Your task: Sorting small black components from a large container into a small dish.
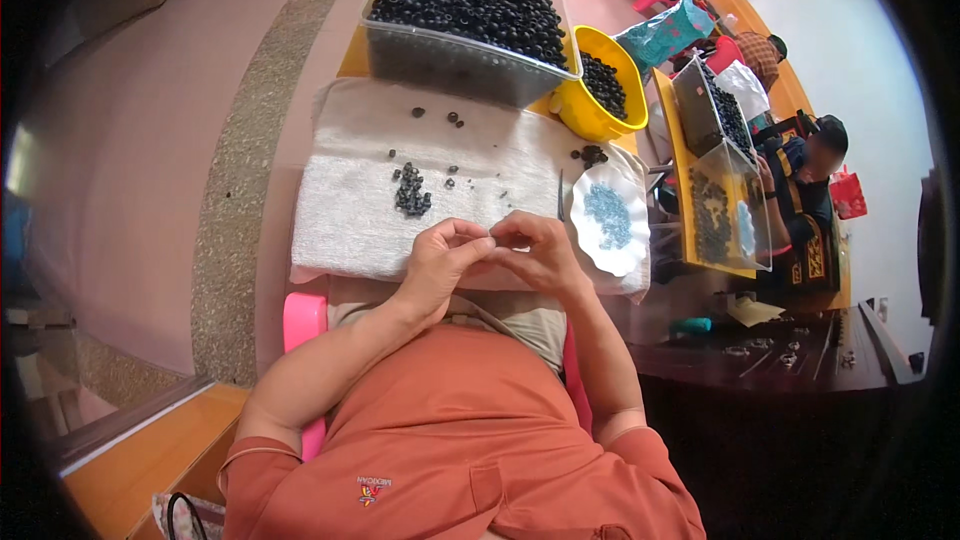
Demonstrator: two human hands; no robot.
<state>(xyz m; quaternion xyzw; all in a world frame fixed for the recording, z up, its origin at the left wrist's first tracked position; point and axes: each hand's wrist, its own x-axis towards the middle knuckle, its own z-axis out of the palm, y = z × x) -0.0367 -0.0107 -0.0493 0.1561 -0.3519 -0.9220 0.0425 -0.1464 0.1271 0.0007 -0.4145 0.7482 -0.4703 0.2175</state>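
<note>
My left hand and my right hand meet over the near edge of a white cloth. Thumbs and forefingers of both are pinched together at the tips, and whatever sits between them is too small or hidden to make out. Just beyond my left hand lies a cluster of small black ring-shaped pieces, with a few more scattered farther off. To the right of my right hand stands a white scalloped plate holding small pale-blue bits. A thin dark tool, perhaps tweezers, lies beside the plate.
A large clear bin full of black pieces stands at the far side, next to a yellow basket with more. Another person sits at the right by further clear bins. A dark table with small metal items is at lower right.
</note>
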